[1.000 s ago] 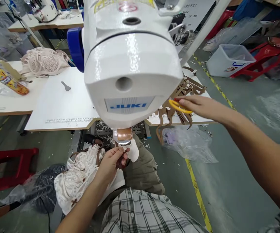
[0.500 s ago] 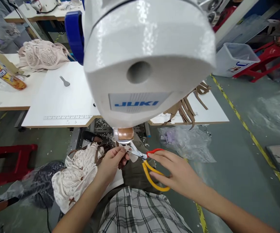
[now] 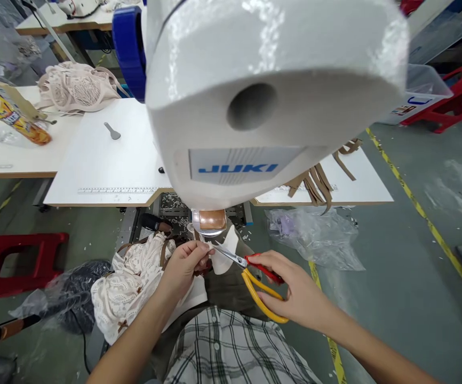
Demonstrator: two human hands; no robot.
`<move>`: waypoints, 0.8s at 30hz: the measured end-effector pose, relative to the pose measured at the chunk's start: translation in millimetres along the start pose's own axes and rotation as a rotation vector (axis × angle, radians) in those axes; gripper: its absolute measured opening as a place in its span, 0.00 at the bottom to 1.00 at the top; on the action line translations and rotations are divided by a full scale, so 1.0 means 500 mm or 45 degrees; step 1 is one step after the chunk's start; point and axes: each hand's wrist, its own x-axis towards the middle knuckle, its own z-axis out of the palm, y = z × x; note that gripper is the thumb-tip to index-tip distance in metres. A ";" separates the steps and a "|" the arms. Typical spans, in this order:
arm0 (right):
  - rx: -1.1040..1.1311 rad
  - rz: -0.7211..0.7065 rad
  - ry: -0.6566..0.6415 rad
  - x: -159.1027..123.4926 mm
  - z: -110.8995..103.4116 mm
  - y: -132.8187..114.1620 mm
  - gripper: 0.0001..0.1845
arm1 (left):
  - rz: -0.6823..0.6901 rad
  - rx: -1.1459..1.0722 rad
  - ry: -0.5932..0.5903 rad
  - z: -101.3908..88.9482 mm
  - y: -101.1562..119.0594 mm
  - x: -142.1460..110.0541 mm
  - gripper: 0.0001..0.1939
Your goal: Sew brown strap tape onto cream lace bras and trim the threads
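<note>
Scissors [image 3: 251,274] in right hand [image 3: 295,290] grip, left hand [image 3: 183,264] pinching white piece [image 3: 225,253] — needle hidden.

I was sitting in a garment sewing workshop. A white industrial sewing machine [image 3: 263,96] marked JUKI loomed right in front of me, mounted at a white tabletop [image 3: 95,170] with a ruler strip [image 3: 114,190] along its edge. Lace fabric [image 3: 74,88] lay heaped on the next tabletop, and brown straps [image 3: 315,184] hung over the edge to my right. Yellow floor tape [image 3: 415,202] ran across the grey concrete floor, with red plastic stools [image 3: 10,261] and crumpled plastic bags [image 3: 315,237] lying about.
</note>
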 end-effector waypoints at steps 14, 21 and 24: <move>0.095 0.046 -0.091 0.048 0.024 -0.013 0.24 | 0.156 0.389 0.077 -0.004 0.004 0.000 0.18; 0.018 0.062 -0.074 0.014 0.000 0.009 0.22 | 0.162 0.268 0.136 -0.003 -0.005 0.000 0.18; -0.141 0.123 -0.019 0.013 -0.054 0.046 0.20 | 0.168 0.083 0.161 -0.001 -0.008 -0.001 0.19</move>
